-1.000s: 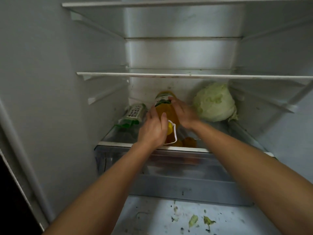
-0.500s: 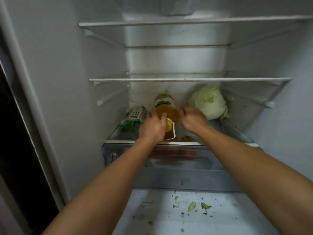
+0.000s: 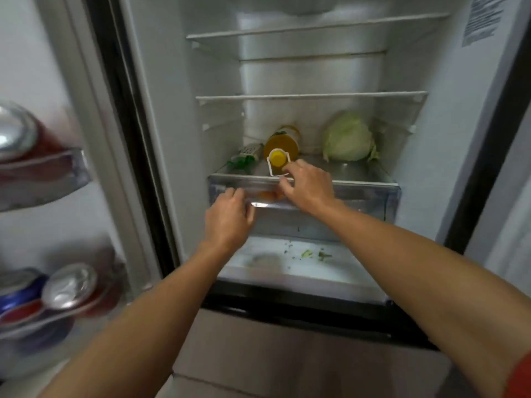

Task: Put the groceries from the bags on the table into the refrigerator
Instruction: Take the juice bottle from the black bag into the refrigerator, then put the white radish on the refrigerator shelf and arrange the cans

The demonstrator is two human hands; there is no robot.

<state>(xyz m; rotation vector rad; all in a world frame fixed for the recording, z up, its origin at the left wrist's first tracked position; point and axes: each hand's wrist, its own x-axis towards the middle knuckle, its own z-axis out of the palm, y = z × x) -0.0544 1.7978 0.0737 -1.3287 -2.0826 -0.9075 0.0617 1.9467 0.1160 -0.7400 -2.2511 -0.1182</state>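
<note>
Red sleeve (image 3: 521, 377) nearest us, far below and right of the drawer (image 3: 373, 193). Well off to the drawer's left, cans (image 3: 69, 285) sit in a rack (image 3: 43, 179), silver tops showing, all blurred. Under the drawer, green scraps (image 3: 313, 254) lie scattered on the white floor of the fridge (image 3: 448, 133). Now the hands, and they're apart, one each side of the drawer's middle. Left hand (image 3: 230, 216) is up against the drawer front, fingers bent onto its clear lip; whether it really hooks that lip, can't tell. Something orange (image 3: 267, 195) shows through the drawer front, right between the two hands. Right hand (image 3: 309, 188) is over the drawer's top edge, and there it is, forefinger and thumb pinching the corner of the white loop (image 3: 270, 169) on the bottle (image 3: 283, 143). That bottle lies on its side on the glass (image 3: 353, 169) over the drawer, yellow cap (image 3: 277, 158) pointing out at us, amber body running back. Left of it, over the drawer's left end, a green and white packet (image 3: 247, 155). Back over the drawer's right half, a pale cabbage (image 3: 347, 137), apart from the bottle. Higher above the drawer, two shelves (image 3: 310, 96)
</note>
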